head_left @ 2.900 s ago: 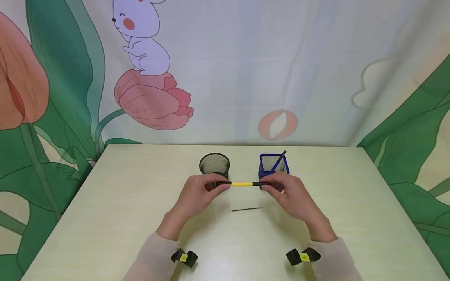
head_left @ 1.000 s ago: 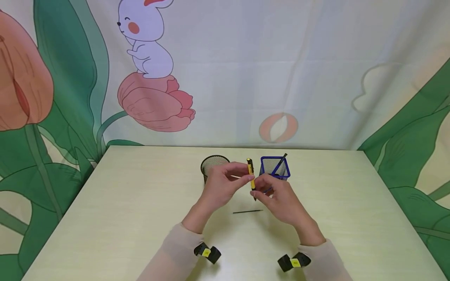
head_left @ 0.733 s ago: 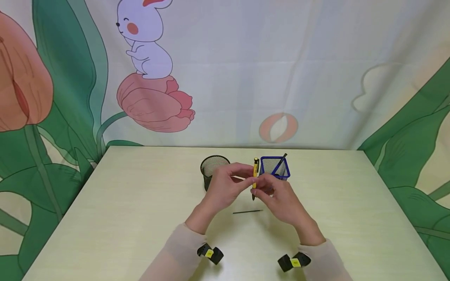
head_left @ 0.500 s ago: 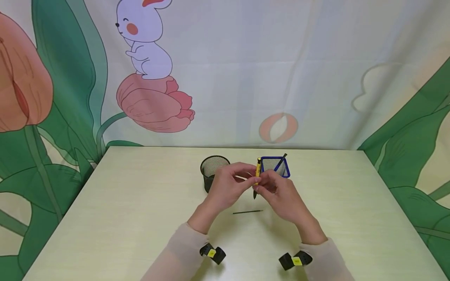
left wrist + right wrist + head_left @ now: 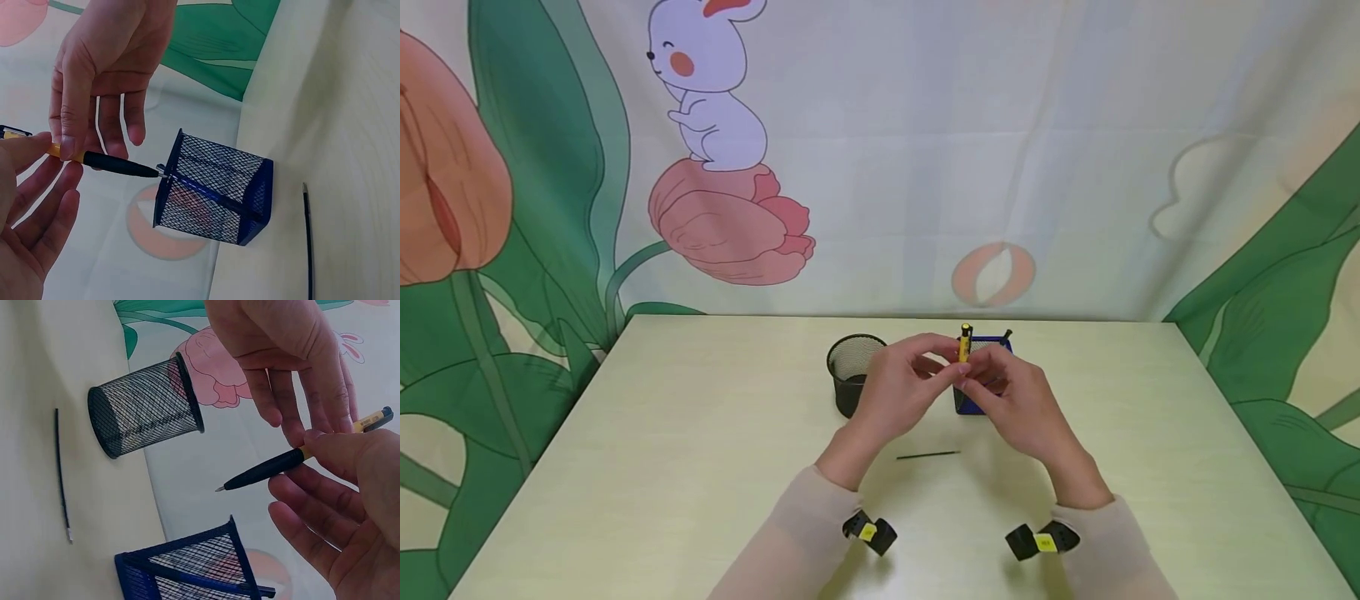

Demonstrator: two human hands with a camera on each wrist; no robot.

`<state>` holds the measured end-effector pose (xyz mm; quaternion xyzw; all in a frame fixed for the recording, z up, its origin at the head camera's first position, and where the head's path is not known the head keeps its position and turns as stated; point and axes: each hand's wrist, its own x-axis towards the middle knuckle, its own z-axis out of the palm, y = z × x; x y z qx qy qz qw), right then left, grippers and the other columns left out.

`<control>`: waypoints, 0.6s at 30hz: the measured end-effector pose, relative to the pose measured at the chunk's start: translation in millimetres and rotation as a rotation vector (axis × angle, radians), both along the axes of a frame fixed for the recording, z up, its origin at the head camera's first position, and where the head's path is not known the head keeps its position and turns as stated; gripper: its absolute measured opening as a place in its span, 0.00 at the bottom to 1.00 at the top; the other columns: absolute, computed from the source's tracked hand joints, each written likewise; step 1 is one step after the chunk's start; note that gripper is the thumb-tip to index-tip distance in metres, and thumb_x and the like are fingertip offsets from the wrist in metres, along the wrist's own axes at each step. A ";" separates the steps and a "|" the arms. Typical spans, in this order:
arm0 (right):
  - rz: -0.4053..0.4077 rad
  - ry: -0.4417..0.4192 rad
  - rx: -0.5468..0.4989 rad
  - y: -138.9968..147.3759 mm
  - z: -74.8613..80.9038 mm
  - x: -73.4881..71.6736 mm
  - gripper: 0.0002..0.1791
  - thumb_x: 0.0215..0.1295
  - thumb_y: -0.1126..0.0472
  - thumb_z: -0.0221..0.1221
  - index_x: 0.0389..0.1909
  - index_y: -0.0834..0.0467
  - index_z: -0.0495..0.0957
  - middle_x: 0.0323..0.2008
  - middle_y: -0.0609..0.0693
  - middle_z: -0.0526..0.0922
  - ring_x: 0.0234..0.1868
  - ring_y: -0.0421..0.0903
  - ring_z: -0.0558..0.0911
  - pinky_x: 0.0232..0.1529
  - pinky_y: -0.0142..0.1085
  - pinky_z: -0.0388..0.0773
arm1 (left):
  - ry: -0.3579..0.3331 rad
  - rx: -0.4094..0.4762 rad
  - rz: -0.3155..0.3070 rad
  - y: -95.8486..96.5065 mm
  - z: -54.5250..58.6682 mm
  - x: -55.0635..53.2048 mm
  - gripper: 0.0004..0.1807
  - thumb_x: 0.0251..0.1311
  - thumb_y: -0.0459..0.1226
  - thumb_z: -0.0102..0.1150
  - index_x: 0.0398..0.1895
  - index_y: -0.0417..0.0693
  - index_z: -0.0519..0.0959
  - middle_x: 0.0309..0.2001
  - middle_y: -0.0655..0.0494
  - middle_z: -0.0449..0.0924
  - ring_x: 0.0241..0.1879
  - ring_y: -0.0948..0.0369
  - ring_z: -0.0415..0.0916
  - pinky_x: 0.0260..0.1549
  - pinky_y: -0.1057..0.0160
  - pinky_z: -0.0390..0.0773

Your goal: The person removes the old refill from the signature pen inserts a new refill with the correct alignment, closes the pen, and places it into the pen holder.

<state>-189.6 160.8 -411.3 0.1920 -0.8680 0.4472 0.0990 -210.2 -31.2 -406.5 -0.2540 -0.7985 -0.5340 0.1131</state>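
Note:
A yellow and black ballpoint pen [image 5: 965, 343] is held nearly upright between both hands, its clip end on top. My left hand [image 5: 895, 392] pinches its yellow barrel between thumb and fingers. Just below, my right hand [image 5: 1022, 408] pinches the barrel near the black grip. In the right wrist view the pen's silver tip shows, pointing down. A thin dark pen refill [image 5: 928, 455] lies on the table in front of the hands. Behind the right hand stands a blue mesh pen holder [image 5: 134, 575], partly hidden in the head view, with a dark pen [image 5: 1006, 337] leaning in it.
A round black mesh pen holder [image 5: 847, 396] stands left of the blue one, partly behind the left hand. The pale table [image 5: 700, 467] ends at a printed curtain [image 5: 880, 167]. Small black devices [image 5: 1043, 542] are strapped at both wrists.
Earlier the pen lay level between the hands, gripped at both ends; it has turned upright and the hands have come together. Since then both hands have shifted right and up, toward the blue pen holder.

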 end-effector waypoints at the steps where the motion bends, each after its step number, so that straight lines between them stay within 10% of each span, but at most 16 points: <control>1: -0.007 0.012 0.006 0.9 1.9 -0.9 0.09 0.70 0.61 0.67 0.48 0.54 0.80 0.41 0.48 0.87 0.38 0.43 0.87 0.42 0.33 0.85 | 0.009 -0.003 0.004 1.2 1.0 -0.9 0.12 0.65 0.41 0.71 0.51 0.53 0.87 0.42 0.57 0.89 0.36 0.60 0.89 0.36 0.69 0.86; 18: -0.075 0.126 0.079 13.4 25.6 -19.9 0.06 0.69 0.63 0.67 0.44 0.55 0.83 0.38 0.48 0.88 0.40 0.44 0.85 0.39 0.35 0.82 | 0.008 0.045 0.031 17.9 12.8 -14.1 0.09 0.70 0.43 0.66 0.48 0.52 0.85 0.45 0.55 0.87 0.39 0.60 0.91 0.38 0.66 0.87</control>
